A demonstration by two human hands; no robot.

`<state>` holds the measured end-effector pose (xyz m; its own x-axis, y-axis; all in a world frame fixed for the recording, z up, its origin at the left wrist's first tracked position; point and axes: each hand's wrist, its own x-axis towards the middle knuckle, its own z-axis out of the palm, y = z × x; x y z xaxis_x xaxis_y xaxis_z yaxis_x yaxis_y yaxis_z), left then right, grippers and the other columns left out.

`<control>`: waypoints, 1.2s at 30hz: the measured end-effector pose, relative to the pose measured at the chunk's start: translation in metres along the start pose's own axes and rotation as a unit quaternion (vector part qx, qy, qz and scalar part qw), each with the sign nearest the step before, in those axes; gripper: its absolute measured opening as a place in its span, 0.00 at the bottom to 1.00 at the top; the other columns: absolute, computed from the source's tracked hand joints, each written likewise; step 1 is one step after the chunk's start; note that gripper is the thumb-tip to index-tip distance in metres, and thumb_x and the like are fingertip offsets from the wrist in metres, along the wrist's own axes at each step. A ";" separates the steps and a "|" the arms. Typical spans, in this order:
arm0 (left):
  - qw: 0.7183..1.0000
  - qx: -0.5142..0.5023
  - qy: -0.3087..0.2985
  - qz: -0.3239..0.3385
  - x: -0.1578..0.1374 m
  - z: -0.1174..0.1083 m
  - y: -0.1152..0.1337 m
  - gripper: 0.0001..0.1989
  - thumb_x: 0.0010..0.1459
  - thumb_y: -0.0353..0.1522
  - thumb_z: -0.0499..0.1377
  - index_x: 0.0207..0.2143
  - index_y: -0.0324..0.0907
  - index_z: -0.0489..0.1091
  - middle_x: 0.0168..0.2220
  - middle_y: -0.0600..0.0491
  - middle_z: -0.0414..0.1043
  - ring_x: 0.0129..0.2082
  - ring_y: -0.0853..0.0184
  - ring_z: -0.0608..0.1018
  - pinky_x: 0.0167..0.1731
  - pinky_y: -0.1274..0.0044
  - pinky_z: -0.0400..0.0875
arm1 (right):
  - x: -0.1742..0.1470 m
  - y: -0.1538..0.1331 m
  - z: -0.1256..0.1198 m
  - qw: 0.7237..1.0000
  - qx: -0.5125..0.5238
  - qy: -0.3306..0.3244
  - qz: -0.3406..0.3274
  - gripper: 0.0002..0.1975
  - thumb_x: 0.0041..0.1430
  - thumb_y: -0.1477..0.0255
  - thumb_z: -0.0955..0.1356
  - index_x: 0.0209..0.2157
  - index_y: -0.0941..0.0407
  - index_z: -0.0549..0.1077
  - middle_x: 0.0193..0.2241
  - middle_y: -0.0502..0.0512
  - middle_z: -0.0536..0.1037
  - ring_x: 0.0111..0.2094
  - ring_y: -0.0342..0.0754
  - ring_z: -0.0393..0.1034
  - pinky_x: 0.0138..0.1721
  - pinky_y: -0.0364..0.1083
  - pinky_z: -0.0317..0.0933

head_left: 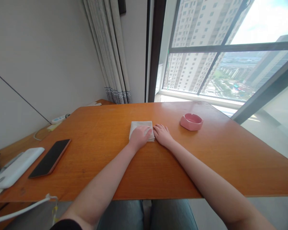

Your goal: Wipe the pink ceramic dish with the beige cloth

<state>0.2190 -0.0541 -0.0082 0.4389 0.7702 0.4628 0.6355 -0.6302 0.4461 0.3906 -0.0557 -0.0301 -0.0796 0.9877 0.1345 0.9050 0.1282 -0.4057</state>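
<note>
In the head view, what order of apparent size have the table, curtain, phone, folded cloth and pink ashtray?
1. Table
2. Curtain
3. Phone
4. Folded cloth and pink ashtray: not ranked, since the left hand hides part of the cloth.

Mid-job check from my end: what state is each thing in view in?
White cloth: folded, flat
Left hand: open, resting on the cloth
Right hand: open, palm down at the cloth's right edge
Pink dish: upright
Phone: face up, screen dark
Curtain: gathered aside
</note>
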 end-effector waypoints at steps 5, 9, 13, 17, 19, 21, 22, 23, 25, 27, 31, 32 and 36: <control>0.991 0.072 -0.009 -0.115 0.000 -0.008 -0.030 0.15 0.59 0.30 0.50 0.45 0.38 0.70 0.54 0.43 0.68 0.56 0.56 0.67 0.57 0.61 0.58 | 0.005 0.002 -0.004 0.979 0.155 0.124 0.040 0.23 0.62 0.72 0.52 0.56 0.58 0.63 0.54 0.62 0.69 0.57 0.51 0.60 0.59 0.55 0.51; 0.992 -0.019 -0.079 -0.096 -0.004 0.007 -0.021 0.17 0.57 0.32 0.54 0.48 0.38 0.69 0.62 0.41 0.57 0.63 0.54 0.58 0.60 0.59 0.53 | -0.003 -0.010 -0.016 0.977 0.133 0.158 -0.052 0.22 0.64 0.65 0.54 0.54 0.57 0.65 0.54 0.62 0.68 0.57 0.51 0.59 0.59 0.53 0.51; 0.988 -0.144 -0.049 0.010 -0.008 0.021 0.002 0.20 0.60 0.34 0.51 0.54 0.40 0.63 0.60 0.43 0.60 0.61 0.62 0.62 0.61 0.65 0.55 | -0.015 -0.025 -0.019 0.994 0.047 0.074 -0.067 0.23 0.67 0.65 0.51 0.56 0.57 0.64 0.55 0.61 0.67 0.58 0.50 0.59 0.58 0.50 0.52; 0.994 -0.093 -0.048 -0.033 -0.009 0.020 -0.009 0.18 0.61 0.32 0.50 0.53 0.39 0.64 0.58 0.43 0.62 0.60 0.62 0.63 0.61 0.65 0.55 | -0.027 -0.026 -0.010 0.997 -0.079 0.001 -0.001 0.25 0.66 0.63 0.53 0.60 0.58 0.59 0.61 0.64 0.60 0.62 0.56 0.51 0.60 0.56 0.46; 0.995 -0.046 -0.074 -0.046 -0.009 0.017 -0.019 0.17 0.59 0.31 0.51 0.50 0.38 0.66 0.57 0.42 0.64 0.59 0.60 0.64 0.61 0.64 0.56 | -0.035 -0.018 -0.008 0.992 -0.121 -0.009 0.023 0.29 0.65 0.59 0.55 0.62 0.58 0.56 0.64 0.64 0.55 0.64 0.61 0.45 0.61 0.60 0.41; 0.994 -0.009 -0.100 -0.034 -0.009 0.014 -0.023 0.16 0.58 0.31 0.53 0.48 0.39 0.68 0.56 0.43 0.65 0.59 0.59 0.64 0.60 0.64 0.56 | -0.046 -0.003 -0.010 0.990 -0.135 -0.014 0.030 0.30 0.64 0.57 0.56 0.63 0.57 0.54 0.64 0.61 0.53 0.65 0.62 0.43 0.61 0.61 0.40; 0.994 0.003 -0.109 -0.025 -0.010 0.014 -0.023 0.16 0.58 0.31 0.53 0.48 0.40 0.68 0.56 0.43 0.65 0.59 0.59 0.64 0.60 0.63 0.55 | -0.053 0.007 -0.014 0.990 -0.139 -0.014 0.030 0.30 0.64 0.57 0.55 0.63 0.56 0.54 0.64 0.60 0.54 0.65 0.62 0.44 0.61 0.61 0.41; 0.993 0.012 -0.116 -0.019 -0.010 0.013 -0.022 0.16 0.58 0.31 0.53 0.48 0.40 0.68 0.57 0.43 0.64 0.59 0.59 0.64 0.60 0.63 0.55 | -0.059 0.020 -0.018 0.989 -0.142 -0.013 0.030 0.30 0.64 0.57 0.54 0.63 0.55 0.54 0.64 0.59 0.54 0.65 0.61 0.44 0.61 0.60 0.41; 0.992 0.023 -0.123 -0.018 -0.010 0.014 -0.019 0.17 0.58 0.32 0.53 0.50 0.41 0.67 0.58 0.44 0.63 0.60 0.59 0.63 0.61 0.63 0.55 | -0.073 0.052 -0.029 0.987 -0.152 -0.003 0.054 0.29 0.64 0.58 0.52 0.63 0.56 0.55 0.64 0.59 0.55 0.64 0.60 0.46 0.61 0.60 0.43; 0.991 0.028 -0.130 -0.023 -0.011 0.015 -0.016 0.17 0.59 0.32 0.53 0.51 0.41 0.66 0.59 0.44 0.62 0.61 0.58 0.62 0.61 0.62 0.54 | -0.085 0.087 -0.040 0.985 -0.156 0.007 0.067 0.29 0.64 0.58 0.52 0.62 0.55 0.56 0.63 0.58 0.57 0.64 0.59 0.49 0.61 0.60 0.44; 0.991 0.024 -0.130 -0.026 -0.012 0.016 -0.016 0.18 0.59 0.33 0.53 0.51 0.41 0.67 0.59 0.45 0.62 0.61 0.57 0.62 0.61 0.63 0.54 | -0.103 0.136 -0.058 0.981 -0.148 0.067 0.102 0.30 0.61 0.55 0.53 0.60 0.52 0.60 0.62 0.58 0.60 0.62 0.59 0.52 0.60 0.61 0.49; 0.992 0.020 -0.126 -0.025 -0.012 0.016 -0.017 0.18 0.58 0.33 0.53 0.51 0.41 0.67 0.59 0.45 0.62 0.61 0.57 0.62 0.61 0.63 0.54 | -0.106 0.139 -0.062 0.982 -0.141 0.076 0.102 0.30 0.61 0.55 0.53 0.59 0.52 0.62 0.61 0.59 0.61 0.62 0.59 0.53 0.59 0.62 0.50; 0.994 -0.058 -0.084 -0.030 -0.005 0.019 -0.022 0.15 0.57 0.32 0.54 0.46 0.41 0.69 0.54 0.45 0.68 0.56 0.59 0.68 0.58 0.64 0.59 | -0.110 0.121 -0.074 0.984 -0.072 0.159 0.026 0.22 0.61 0.59 0.56 0.47 0.52 0.72 0.52 0.59 0.72 0.55 0.56 0.63 0.58 0.58 0.53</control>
<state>0.2148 -0.0421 -0.0346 0.5086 0.8064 0.3018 0.5910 -0.5819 0.5587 0.5403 -0.1558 -0.0268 0.0831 0.9119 0.4020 0.9562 0.0407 -0.2900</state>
